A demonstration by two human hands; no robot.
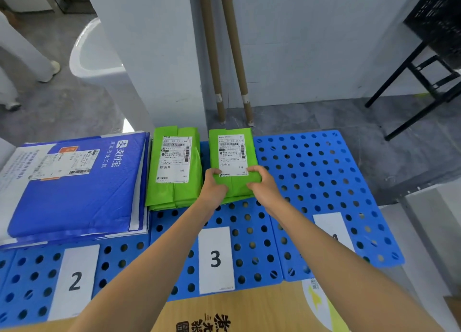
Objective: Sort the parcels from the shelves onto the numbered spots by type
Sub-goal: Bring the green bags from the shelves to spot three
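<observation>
- Your left hand [215,185] has its fingers curled over the near left corner of the green parcel [233,157], thumb on top beside the label. That's a firm grip.
- Your right hand [262,182] mirrors it on the near right corner, pinching the edge, so both hands are closed on the one parcel.
- That parcel lies straight ahead of you on the blue board [311,172], beyond the number 3 card [215,259], label facing up.
- Its long axis runs away from you toward the wall. You hold the short near end, and the far end points at the cardboard tubes [240,69].
- Neither hand is nearer. They sit level, one at each corner, so any push or pull goes along the parcel's length.
- Just to its left sits a second green pile [174,182] with the same kind of label, lying parallel, and a thin strip of board shows between the two.
- Green layers show under the near edge, so I judge it is on top of others of its kind. I can't tell whether it rests fully down.
- Further left, the blue mailers [74,189] are stacked behind the number 2 card [74,279].
- My read: this is the placing step on spot 3. Keep it square with its neighbour and let go with both hands together.
</observation>
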